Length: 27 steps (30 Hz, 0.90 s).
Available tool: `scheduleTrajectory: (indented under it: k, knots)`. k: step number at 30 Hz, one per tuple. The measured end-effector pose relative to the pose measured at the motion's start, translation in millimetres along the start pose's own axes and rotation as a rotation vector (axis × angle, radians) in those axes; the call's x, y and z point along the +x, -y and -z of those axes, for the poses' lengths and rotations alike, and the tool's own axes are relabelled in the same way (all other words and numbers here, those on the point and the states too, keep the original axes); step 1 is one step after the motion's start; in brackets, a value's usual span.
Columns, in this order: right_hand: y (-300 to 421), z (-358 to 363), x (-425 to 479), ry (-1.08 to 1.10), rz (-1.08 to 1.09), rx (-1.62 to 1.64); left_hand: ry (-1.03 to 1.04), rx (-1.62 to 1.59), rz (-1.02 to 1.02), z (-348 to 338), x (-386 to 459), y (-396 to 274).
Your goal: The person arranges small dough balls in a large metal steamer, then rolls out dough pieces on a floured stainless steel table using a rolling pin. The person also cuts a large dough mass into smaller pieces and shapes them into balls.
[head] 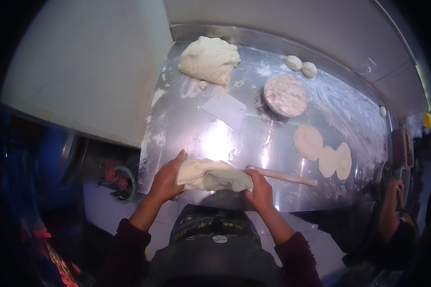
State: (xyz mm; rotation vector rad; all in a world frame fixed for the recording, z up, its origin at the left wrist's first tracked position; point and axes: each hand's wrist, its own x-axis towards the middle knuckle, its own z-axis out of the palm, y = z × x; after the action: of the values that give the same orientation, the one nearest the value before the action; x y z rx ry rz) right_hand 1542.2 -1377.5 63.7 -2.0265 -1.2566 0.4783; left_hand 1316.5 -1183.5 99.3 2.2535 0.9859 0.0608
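Note:
A folded, stretched piece of dough [204, 174] spans the gap between my two hands above the near edge of the steel worktop [186, 122]. Its left end is in my left hand [167, 179], thumb and fingers around it. My right hand [260, 190] grips the other end. Just right of that hand lies a wooden rolling pin [287, 176], dusted with flour. A pale, flat dough scraper [225, 110] rests farther in. Beyond it sits a large mass of dough [210, 59], with a small dough scrap [202, 85] beside it.
A bowl of flour [284, 95] stands right of the scraper. Several flattened dough rounds [308, 141] lie at the right, and two dough balls [293, 63] near the back ledge. A wall panel [82, 71] borders the left side. Another person's arm [389, 215] shows at far right.

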Motion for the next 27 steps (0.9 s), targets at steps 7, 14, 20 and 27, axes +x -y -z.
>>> scheduleTrajectory:
  k: [7, 14, 20, 27]
  knots:
    - [-69, 55, -42, 0.093, 0.081, 0.030, 0.049, 0.201, -0.159, -58, 19, -38]
    - [-155, 100, -51, -0.138, 0.020, -0.540, -0.232, -0.016, -0.121, -57, -21, -30]
    - [-162, 108, -29, -0.074, 0.055, -0.454, -0.436, 0.113, -0.279, -78, -20, -57]
    - [-50, 28, 51, -0.300, 0.086, 0.036, -0.442, -0.015, -0.337, -65, 32, -42]
